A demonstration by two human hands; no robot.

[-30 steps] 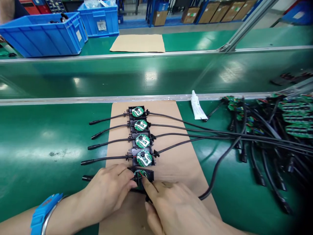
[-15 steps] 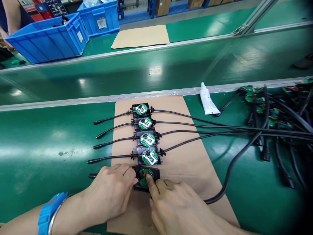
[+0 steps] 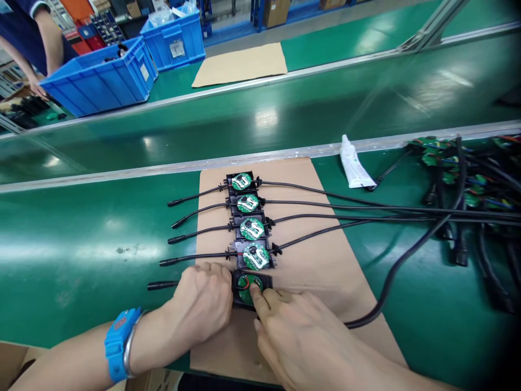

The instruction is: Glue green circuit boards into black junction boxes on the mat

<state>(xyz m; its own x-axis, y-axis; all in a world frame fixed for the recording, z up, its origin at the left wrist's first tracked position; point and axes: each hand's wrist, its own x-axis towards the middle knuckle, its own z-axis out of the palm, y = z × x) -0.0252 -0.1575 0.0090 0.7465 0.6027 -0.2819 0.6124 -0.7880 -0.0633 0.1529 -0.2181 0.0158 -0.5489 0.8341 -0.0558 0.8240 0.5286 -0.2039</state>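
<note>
Green board [image 3: 246, 283] apparently inside black housing [image 3: 267, 280]

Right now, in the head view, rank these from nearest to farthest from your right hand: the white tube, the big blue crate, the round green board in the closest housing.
1. The round green board: touching, under the forefinger of the right hand.
2. The white tube: ahead and to the right.
3. The big blue crate: far left, beyond the conveyor belt.
</note>
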